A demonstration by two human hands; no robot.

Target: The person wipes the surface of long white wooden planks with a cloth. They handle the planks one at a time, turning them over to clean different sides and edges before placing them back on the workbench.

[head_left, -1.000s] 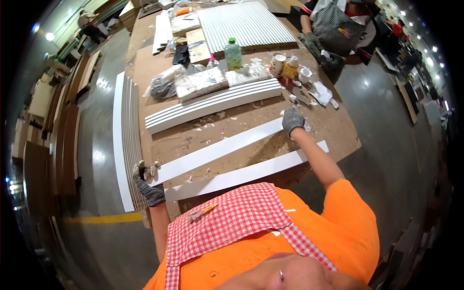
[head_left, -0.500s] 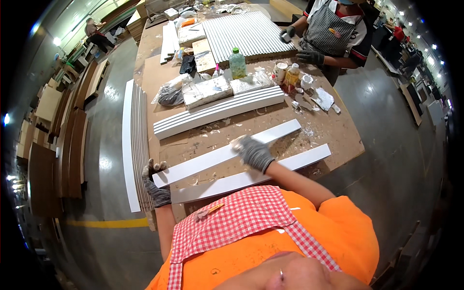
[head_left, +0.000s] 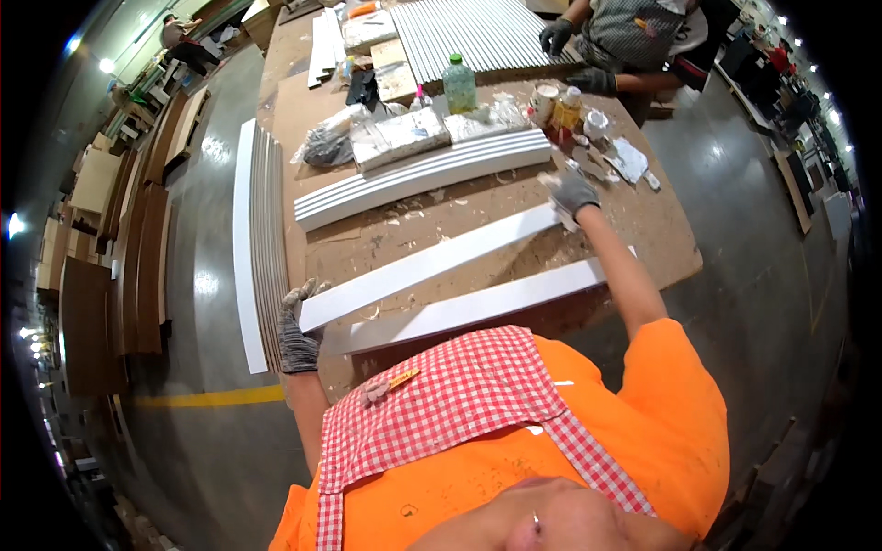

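Note:
A long white strip (head_left: 432, 266) lies slantwise across the work table, its right end farther from me. My left hand (head_left: 299, 329), in a grey glove, grips the strip's left end, with the thumb along its edge. At the other end is my right hand (head_left: 574, 198), also gloved, its fingers closed at the strip's tip. Something pale shows at those fingertips; whether it is a cloth or the glove's own coating is unclear. Closer to my apron lies a second white strip (head_left: 478, 306), which my right forearm crosses.
Stacked white strips (head_left: 423, 184) lie beyond, and more stand along the table's left edge (head_left: 257, 248). Behind are a green-capped bottle (head_left: 459, 87), a plastic bag (head_left: 331, 138), wrapped blocks (head_left: 400, 140), an amber bottle (head_left: 565, 115) and a white rag (head_left: 629, 161). A gloved co-worker (head_left: 634, 46) stands across, at grooved strips (head_left: 478, 37).
My right hand has moved along the strip from near its middle to its far right end. The left hand keeps its hold. Across the table, the co-worker's hands have shifted.

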